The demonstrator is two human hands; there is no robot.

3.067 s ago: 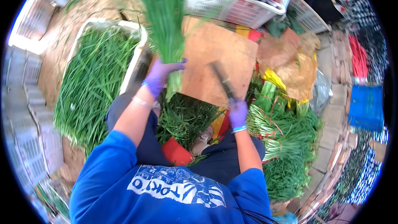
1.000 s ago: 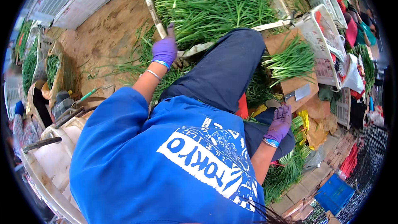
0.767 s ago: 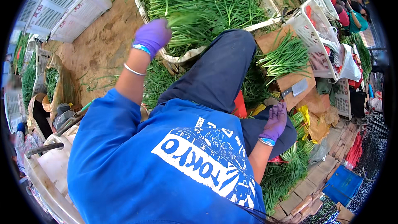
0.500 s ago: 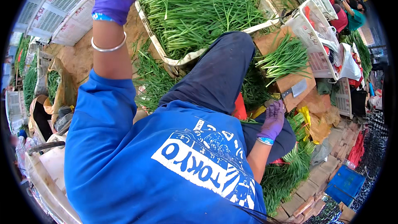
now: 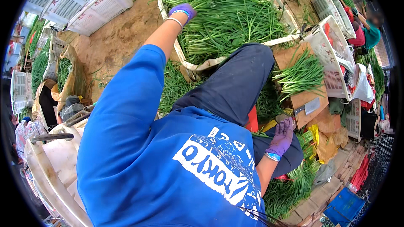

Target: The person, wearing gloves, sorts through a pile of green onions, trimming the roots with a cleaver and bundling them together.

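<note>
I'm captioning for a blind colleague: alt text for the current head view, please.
A purple-gloved left hand reaches into long green stalks filling a white crate. The gloved right hand is by the right knee, near a wooden board bearing a green bunch and a cleaver.

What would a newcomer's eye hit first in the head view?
Probably the blue top with its white print, filling the lower middle. Next, the white crate heaped with green stalks at top centre, the purple-gloved left hand at its left side. Then, at right, the cleaver lying on a brown board beside a green bunch.
</note>
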